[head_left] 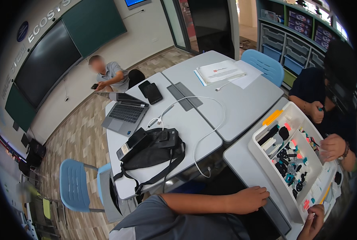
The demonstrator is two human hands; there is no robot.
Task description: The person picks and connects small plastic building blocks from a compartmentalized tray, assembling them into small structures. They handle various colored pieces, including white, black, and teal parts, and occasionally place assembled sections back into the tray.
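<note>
Building pieces (pixel 282 167) lie in the white tray (pixel 265 166); my right hand (pixel 313 222) curls beside it, whether holding anything I cannot tell; my left hand (pixel 251 200) rests loosely curled. Light pinches suit small parts.

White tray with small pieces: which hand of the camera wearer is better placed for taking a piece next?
Probably the right hand: it is at the near corner of the white tray, close to pink pieces. The left hand lies outside the tray, farther from them.
</note>
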